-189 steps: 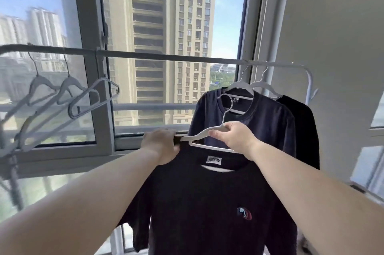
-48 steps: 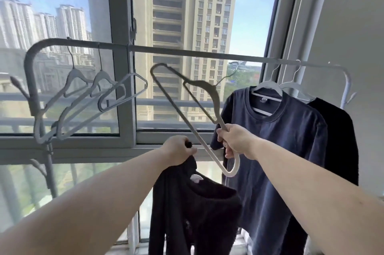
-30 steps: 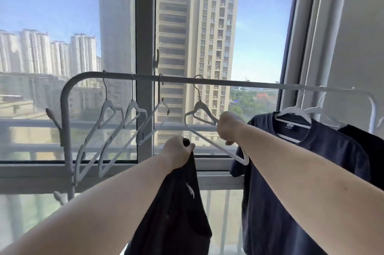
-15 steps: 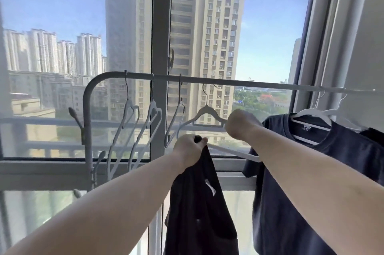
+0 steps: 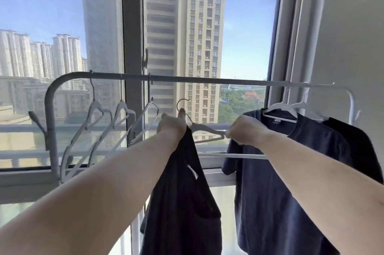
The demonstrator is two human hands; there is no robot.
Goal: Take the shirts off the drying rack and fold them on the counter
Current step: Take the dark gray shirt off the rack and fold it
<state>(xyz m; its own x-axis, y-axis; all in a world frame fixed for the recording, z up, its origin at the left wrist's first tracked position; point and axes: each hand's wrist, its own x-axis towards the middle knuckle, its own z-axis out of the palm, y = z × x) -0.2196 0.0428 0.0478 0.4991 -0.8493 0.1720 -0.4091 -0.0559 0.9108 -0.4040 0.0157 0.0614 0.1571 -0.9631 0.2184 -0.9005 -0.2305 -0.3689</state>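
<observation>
My left hand (image 5: pixel 172 128) grips the bunched top of a black shirt (image 5: pixel 182 202), which hangs straight down from my fist. Its raised fingers also touch the neck of a white hanger (image 5: pixel 205 129). My right hand (image 5: pixel 247 130) pinches that empty hanger's right end. The hanger's hook sits below the drying rack rail (image 5: pixel 207 80), not touching it. A navy shirt (image 5: pixel 280 182) and a black shirt (image 5: pixel 357 146) behind it hang on white hangers at the rack's right end.
Three empty hangers (image 5: pixel 118 121) hang tilted on the rail's left part. The rack's left post (image 5: pixel 52 130) stands against a large window (image 5: pixel 133 26). A white wall (image 5: pixel 353 36) closes off the right side.
The black shirt came off its hanger into my left hand. My right hand carried the empty hanger up to the rail; its hook now sits lower, and my left fingers have come up to its neck.
</observation>
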